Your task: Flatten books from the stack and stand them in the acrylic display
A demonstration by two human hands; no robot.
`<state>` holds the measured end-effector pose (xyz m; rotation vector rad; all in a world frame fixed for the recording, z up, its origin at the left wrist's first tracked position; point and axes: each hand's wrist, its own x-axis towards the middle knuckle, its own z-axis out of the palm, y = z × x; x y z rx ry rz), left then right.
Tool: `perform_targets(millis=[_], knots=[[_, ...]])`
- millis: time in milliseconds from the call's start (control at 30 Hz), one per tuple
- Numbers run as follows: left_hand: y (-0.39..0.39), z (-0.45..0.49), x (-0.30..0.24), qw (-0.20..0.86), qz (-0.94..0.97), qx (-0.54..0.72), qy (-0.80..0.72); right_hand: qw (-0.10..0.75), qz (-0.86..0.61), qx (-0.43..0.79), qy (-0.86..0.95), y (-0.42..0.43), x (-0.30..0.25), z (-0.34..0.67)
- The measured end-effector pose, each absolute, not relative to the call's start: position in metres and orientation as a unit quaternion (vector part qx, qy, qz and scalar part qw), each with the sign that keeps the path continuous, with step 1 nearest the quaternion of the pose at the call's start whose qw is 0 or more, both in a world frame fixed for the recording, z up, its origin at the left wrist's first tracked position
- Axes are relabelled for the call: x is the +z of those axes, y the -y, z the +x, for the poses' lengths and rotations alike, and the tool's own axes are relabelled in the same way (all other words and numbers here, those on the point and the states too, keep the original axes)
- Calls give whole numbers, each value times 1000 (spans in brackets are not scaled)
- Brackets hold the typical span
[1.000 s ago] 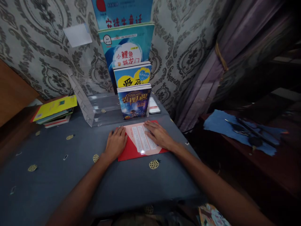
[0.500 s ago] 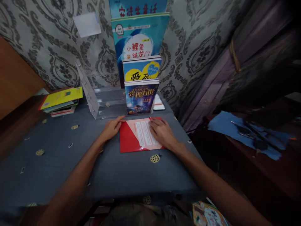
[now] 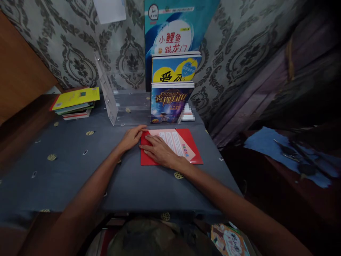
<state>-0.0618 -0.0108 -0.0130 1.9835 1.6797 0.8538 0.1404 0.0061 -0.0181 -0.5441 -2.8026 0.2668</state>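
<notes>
A thin red book (image 3: pixel 194 142) with a pink panel and white text boxes lies flat on the cloth-covered table (image 3: pixel 133 192), just in front of a clear book stand. Resting on its left part is my right hand (image 3: pixel 160 151), fingers stretched out and slightly spread. My left hand (image 3: pixel 131 138) lies at the book's upper left corner, fingertips touching it and fingers extended. Behind the red book, a dark blue book (image 3: pixel 167 106) stands upright in the stand's front tier.
The clear stand (image 3: pixel 108 94) holds a yellow and blue book (image 3: pixel 176 67) and a teal book (image 3: pixel 174 28) further back. Stacked at the left are several books (image 3: pixel 77 99). A blue cloth (image 3: pixel 262 145) with tools lies at the right. Below the table edge is another book (image 3: pixel 229 240).
My right hand has moved from the red book's right side to its left part. The book's printed layout looks different, with coloured lettering now visible at the right. The view has tilted down.
</notes>
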Motion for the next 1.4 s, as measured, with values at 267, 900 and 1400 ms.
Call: perform_targets(millis=[267, 900, 1400], knots=[[12, -61, -15, 201, 711, 315, -596, 136, -130, 124, 974, 15, -20, 161], [39, -2, -8, -15, 749, 102, -654, 124, -190, 97, 969, 40, -20, 195], [39, -2, -12, -48, 751, 80, -654, 210, -310, 159, 914, 27, -40, 278]])
